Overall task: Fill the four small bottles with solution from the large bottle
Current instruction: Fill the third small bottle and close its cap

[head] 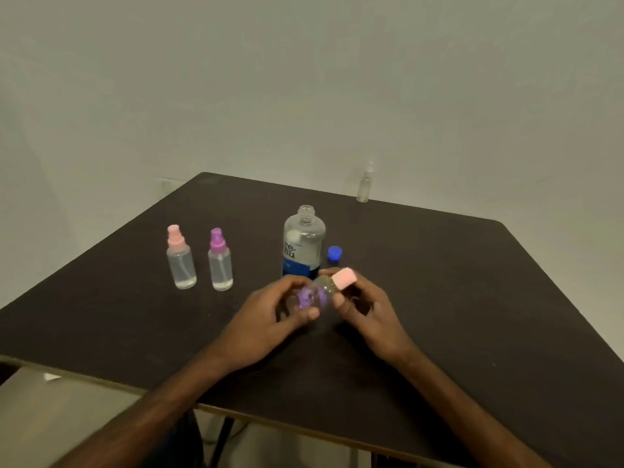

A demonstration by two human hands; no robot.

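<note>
Fingers of my right hand [368, 312] pinch the pink cap [343, 278]. Those of my left hand [270, 315] curl round the clear small bottle [322, 289], which is tilted just above the counter [472, 298], close in front of the uncapped large bottle [303, 244] and its blue cap [335, 254]. I judge this to be a cap-turning step. It goes best if I hold the body firm without squeezing, twist only the cap, and bring the neck upright so nothing spills. Both forearms converge from the near edge, with the wrists low. Two spray bottles [181, 261] stand well left.
</note>
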